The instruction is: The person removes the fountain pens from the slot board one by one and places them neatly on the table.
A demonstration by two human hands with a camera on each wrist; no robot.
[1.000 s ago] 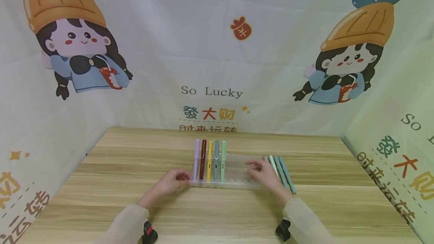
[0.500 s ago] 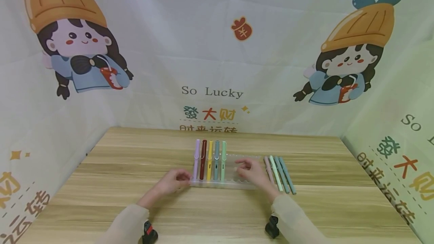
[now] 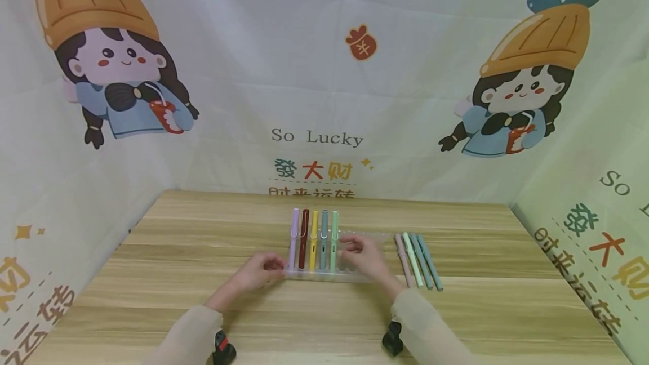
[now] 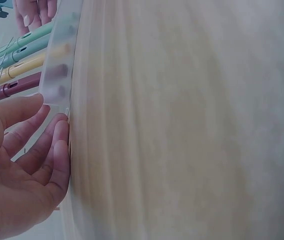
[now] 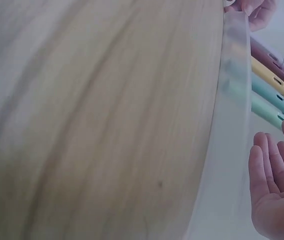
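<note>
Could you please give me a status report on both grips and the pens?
Left grip touching clear rack; right grip empty, near racked green pen. Five pens racked, four pens on table. Nothing visibly blocking.

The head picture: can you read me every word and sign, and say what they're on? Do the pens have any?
"So Lucky": back cloth; also right cloth, cut off by the picture's edge.
"發大财": back and right cloths; part shows on the left cloth.
"时来运转": right cloth; bottom cut off on the back, partly showing on the left.
A "¥"-like sign: red bag printed on the back cloth.
Pens: any writing is too small to read.
</note>
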